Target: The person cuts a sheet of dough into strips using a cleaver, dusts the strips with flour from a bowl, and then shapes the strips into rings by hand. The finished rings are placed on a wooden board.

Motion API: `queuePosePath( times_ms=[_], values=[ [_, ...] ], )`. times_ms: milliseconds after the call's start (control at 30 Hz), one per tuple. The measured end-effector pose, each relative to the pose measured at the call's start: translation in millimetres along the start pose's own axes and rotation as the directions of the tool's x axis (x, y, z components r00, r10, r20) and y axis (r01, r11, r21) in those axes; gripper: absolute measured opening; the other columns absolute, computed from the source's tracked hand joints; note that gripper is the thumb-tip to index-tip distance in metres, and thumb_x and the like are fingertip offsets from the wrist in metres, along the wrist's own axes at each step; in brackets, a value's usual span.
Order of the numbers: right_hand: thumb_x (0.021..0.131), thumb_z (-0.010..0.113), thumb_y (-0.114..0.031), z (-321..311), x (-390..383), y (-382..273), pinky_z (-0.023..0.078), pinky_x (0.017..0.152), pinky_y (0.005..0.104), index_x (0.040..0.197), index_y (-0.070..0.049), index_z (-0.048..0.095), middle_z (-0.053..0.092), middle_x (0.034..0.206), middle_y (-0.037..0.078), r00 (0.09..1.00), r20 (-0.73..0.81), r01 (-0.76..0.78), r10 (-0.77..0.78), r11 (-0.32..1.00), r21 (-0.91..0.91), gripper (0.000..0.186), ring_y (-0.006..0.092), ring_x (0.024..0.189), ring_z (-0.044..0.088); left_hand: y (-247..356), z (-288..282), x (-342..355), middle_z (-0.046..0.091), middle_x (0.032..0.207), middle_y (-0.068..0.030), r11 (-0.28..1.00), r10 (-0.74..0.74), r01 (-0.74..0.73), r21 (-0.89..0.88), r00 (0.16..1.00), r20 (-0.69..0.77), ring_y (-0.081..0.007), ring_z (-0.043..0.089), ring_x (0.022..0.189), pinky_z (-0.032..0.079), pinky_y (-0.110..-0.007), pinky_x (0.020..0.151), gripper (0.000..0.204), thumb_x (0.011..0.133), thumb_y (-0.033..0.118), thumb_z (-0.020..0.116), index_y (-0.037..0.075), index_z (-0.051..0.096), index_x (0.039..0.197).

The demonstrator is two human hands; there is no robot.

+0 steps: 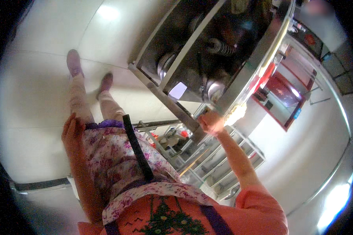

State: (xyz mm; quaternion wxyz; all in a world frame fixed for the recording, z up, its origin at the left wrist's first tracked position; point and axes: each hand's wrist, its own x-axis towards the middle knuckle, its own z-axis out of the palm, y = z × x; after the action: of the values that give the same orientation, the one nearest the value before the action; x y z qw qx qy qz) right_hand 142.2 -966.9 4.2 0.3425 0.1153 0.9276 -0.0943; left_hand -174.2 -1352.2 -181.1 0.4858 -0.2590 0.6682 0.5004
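My right hand [211, 122] is closed at the corner of a metal work table [241, 84]. Whatever its fingers grip is hidden; a small dark patch shows at their tips. A pale yellowish, crumpled thing [236, 113] lies right beside that hand on the table's edge. My left hand [71, 131] hangs low at my side, next to my flowered apron [106, 145], its fingers loosely bent and holding nothing.
Under the table, dark shelves hold metal pots [166, 64] and a coiled, ridged thing [223, 47]. A wire rack [239, 152] stands to my right. A red-framed opening [282, 98] is in the wall. Pale floor tiles [39, 90] spread to my left.
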Motion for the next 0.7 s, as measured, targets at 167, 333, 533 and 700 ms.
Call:
queuePosePath(
  times_ms=[167,333,533,700],
  values=[
    [0.081,0.066,-0.025,20,-6,17,0.049,0.055,0.0405,0.08,-0.012,0.064,0.059,0.065,0.006,0.977,-0.192,-0.088,0.091,0.996,0.025,0.013,0.0268,0.057,0.059,15,34,-27,0.062,0.1,-0.0084,0.969,-0.015,0.057,-0.24,0.985,0.174,-0.0175,0.059,0.089,0.049,-0.03,0.081,0.033,0.096,0.018,0.058,-0.004,0.058,0.12],
    [0.089,0.063,-0.029,9,13,3,0.055,0.065,0.0378,0.093,-0.011,0.071,0.072,0.083,0.007,0.861,-0.094,-0.446,0.5,0.831,0.333,0.02,0.0233,0.069,0.068,21,102,-63,0.062,0.1,-0.0066,0.99,0.109,-0.057,-0.13,0.89,0.442,-0.0154,0.057,0.09,0.046,-0.031,0.079,0.025,0.095,0.016,0.06,0.0,0.06,0.113],
    [0.076,0.061,-0.023,0,-55,-116,0.043,0.046,0.0416,0.067,-0.011,0.05,0.054,0.055,0.005,0.464,-0.764,-0.202,0.447,0.894,0.401,0.019,0.0249,0.049,0.056,-24,201,-180,0.057,0.087,-0.0038,0.919,-0.096,-0.19,0.344,0.74,0.666,-0.015,0.052,0.073,0.046,-0.029,0.065,0.013,0.09,0.007,0.06,0.002,0.059,0.102],
    [0.087,0.058,-0.034,24,-187,-204,0.043,0.052,0.0486,0.07,-0.006,0.056,0.053,0.055,0.016,0.116,-0.611,-0.162,0.783,0.622,0.766,0.033,0.0376,0.056,0.058,-89,236,-225,0.06,0.078,-0.0025,0.622,-0.384,-0.502,0.601,0.474,0.793,-0.0137,0.055,0.068,0.046,-0.028,0.061,0.015,0.087,0.016,0.068,0.005,0.062,0.096]
  ],
)
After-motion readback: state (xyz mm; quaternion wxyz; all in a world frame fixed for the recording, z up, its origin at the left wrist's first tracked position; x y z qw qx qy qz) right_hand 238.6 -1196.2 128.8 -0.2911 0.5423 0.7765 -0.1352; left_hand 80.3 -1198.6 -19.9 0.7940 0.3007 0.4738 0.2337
